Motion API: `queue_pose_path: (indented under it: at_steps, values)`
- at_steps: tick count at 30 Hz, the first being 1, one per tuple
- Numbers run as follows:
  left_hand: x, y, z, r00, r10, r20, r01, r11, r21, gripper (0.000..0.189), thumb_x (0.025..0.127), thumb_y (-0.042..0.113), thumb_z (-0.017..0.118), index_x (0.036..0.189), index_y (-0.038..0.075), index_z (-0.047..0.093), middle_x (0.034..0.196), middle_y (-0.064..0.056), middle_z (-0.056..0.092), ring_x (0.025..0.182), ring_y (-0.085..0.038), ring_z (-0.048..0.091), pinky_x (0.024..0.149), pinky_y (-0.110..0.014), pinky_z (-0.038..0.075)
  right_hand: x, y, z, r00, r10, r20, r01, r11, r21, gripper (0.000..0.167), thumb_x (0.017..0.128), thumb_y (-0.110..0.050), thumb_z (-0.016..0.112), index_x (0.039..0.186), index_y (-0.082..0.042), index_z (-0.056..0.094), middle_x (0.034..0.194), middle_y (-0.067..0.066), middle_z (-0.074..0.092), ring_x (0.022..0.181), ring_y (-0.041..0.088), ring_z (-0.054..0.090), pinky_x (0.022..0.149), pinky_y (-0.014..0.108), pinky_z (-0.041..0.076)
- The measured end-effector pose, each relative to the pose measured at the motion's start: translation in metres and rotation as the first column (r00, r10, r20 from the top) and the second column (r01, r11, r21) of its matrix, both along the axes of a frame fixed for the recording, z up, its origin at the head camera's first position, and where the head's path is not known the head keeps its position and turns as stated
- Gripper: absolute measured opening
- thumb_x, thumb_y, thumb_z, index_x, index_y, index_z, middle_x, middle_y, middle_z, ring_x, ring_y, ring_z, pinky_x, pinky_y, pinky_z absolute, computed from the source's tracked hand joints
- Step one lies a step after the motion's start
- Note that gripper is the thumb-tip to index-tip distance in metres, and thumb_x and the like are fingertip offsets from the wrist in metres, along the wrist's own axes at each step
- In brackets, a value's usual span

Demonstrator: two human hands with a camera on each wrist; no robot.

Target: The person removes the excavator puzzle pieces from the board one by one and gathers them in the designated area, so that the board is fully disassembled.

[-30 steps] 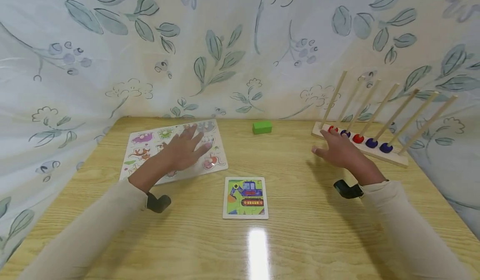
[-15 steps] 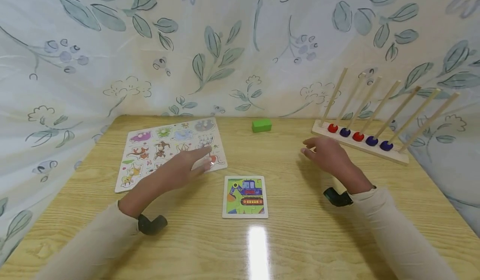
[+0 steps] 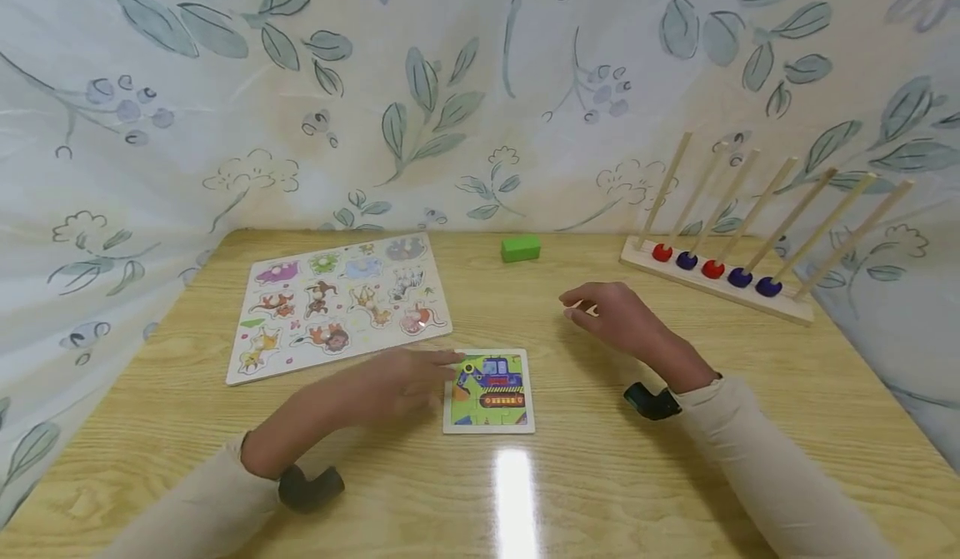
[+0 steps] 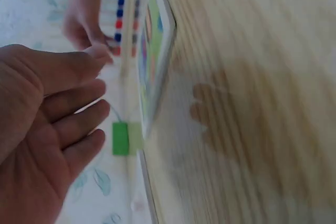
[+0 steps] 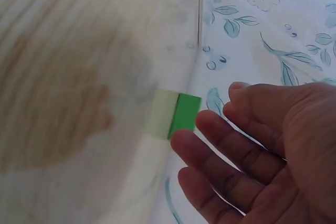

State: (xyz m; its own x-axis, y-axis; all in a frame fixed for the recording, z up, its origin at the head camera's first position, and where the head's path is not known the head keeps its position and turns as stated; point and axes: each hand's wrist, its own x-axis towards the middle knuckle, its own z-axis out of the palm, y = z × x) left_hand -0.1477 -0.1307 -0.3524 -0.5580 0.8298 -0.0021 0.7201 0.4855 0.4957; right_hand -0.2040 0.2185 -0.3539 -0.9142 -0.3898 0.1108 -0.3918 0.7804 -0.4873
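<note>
A small square jigsaw puzzle [image 3: 501,392] with an excavator picture lies flat on the wooden table. My left hand [image 3: 386,382] hovers at its left edge, fingers extended over the puzzle's upper left corner in the head view. Nothing is in that hand [image 4: 47,114] in the left wrist view, where a gap parts it from the puzzle [image 4: 156,51]. To the right of the puzzle, my right hand [image 3: 617,316] hangs above the table with relaxed, slightly bent fingers. The right wrist view shows this hand [image 5: 257,156] holding nothing, with a green block [image 5: 186,113] beyond its fingertips.
An animal peg puzzle board [image 3: 341,305] lies at the back left. The green block stands near the back edge of the table [image 3: 592,476]. At the back right is a wooden bead rack [image 3: 742,291] with upright rods and red and blue beads. Floral cloth [image 3: 480,84] hangs behind.
My left hand has come from over the animal board down and right to the excavator puzzle. My right hand has moved left, away from the bead rack.
</note>
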Motion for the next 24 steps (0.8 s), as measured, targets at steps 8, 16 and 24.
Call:
queue_pose_path:
  at_steps: [8, 16, 24]
  values:
    - [0.01, 0.011, -0.006, 0.99, -0.125, 0.072, 0.13, 0.989, -0.074, 0.046, 0.098, 0.005, 0.053, 0.143, 0.0, 0.047, 0.156, -0.009, 0.03, 0.144, -0.023, 0.023, 0.114, -0.037, 0.023, -0.002, -0.01, -0.005, 0.996, 0.052, 0.068, -0.047, 0.996, -0.073, 0.024, 0.094, -0.007, 0.062, 0.116, 0.001, 0.07, 0.109, 0.012, 0.07, 0.095, 0.024, 0.065, 0.08, 0.04, 0.055]
    - [0.019, 0.018, -0.008, 0.973, -0.201, 0.112, 0.212, 0.972, -0.098, 0.048, 0.1, 0.0, 0.043, 0.147, -0.001, 0.038, 0.16, -0.011, 0.019, 0.146, -0.027, 0.013, 0.116, -0.038, 0.017, -0.006, -0.027, -0.008, 0.991, 0.104, 0.089, -0.096, 0.992, -0.087, 0.026, 0.098, -0.015, 0.059, 0.119, -0.002, 0.069, 0.111, 0.009, 0.07, 0.103, 0.024, 0.064, 0.092, 0.047, 0.05]
    - [0.014, 0.025, -0.017, 0.962, -0.266, 0.055, 0.27, 0.959, -0.087, 0.043, 0.1, 0.002, 0.045, 0.144, 0.005, 0.048, 0.16, -0.009, 0.021, 0.146, -0.026, 0.013, 0.116, -0.037, 0.018, -0.004, -0.042, -0.006, 0.967, 0.229, 0.109, -0.206, 0.96, -0.188, 0.027, 0.099, -0.017, 0.057, 0.117, -0.002, 0.07, 0.112, 0.005, 0.07, 0.1, 0.019, 0.063, 0.084, 0.038, 0.051]
